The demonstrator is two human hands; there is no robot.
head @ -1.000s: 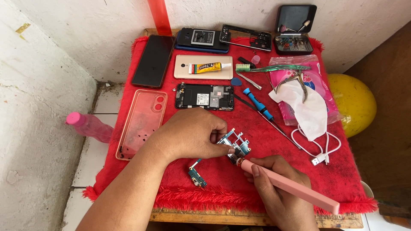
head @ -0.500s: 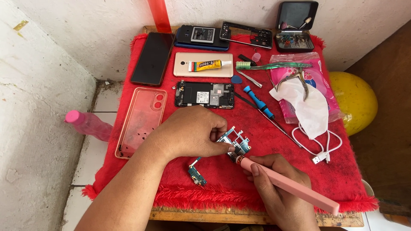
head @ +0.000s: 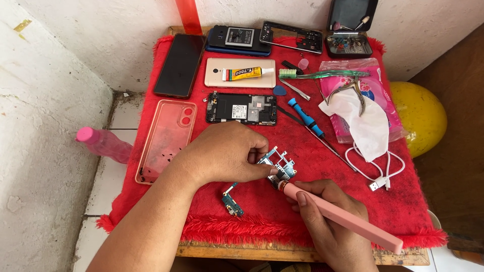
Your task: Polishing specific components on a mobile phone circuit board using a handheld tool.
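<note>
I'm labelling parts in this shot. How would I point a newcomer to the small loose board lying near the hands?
On the red cloth, look just under the left hand, near the fringed front edge. There lies a small teal circuit board with a thin arm, apart from the larger board that the fingers hold.

Circuit board [head: 279, 168]: bare metal shields, green laminate, dull sheen. Pen tool [head: 343, 217], at 4 o'clock from the board: matt pink plastic, smooth. Table cover [head: 322, 166]: red cloth, shaggy pile, fringed edge. Phone case [head: 166, 138], at 9 o'clock: clear soft plastic, glossy, speckled. Bottle [head: 103, 144]: translucent pink plastic. Tabletop edge [head: 242, 250]: raw wood.
</note>
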